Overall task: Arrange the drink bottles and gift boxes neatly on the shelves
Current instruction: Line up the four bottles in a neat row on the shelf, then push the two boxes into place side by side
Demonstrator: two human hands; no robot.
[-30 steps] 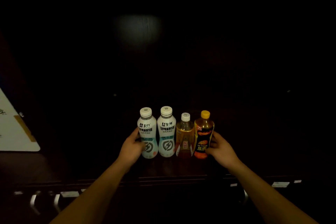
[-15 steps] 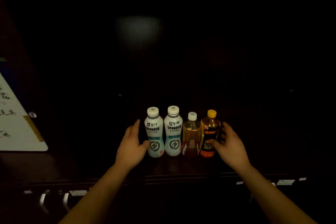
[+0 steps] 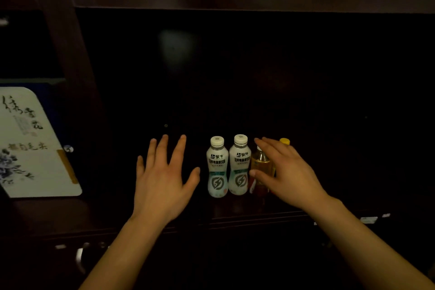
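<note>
Several drink bottles stand upright in a tight row on a dark wooden shelf (image 3: 235,215). Two are white bottles (image 3: 217,167) (image 3: 239,165) with lightning logos. To their right stands an amber tea bottle (image 3: 259,163), then a dark bottle of which only the yellow cap (image 3: 284,141) shows. My left hand (image 3: 164,179) hovers open, fingers spread, left of the row and apart from it. In front of the two right bottles my right hand (image 3: 287,172) is open and covers most of them; I cannot tell whether it touches them.
A white gift box (image 3: 33,146) with ink calligraphy and a blue flower print leans in the neighbouring compartment at the left, behind a dark wooden upright (image 3: 70,66). The shelf interior is very dark. Small price tags (image 3: 369,219) sit on the shelf's front edge.
Both hands have let go of the outer bottles and opened. The left hand has drawn away to the left; the right hand has risen in front of the two right bottles. The camera view has shifted.
</note>
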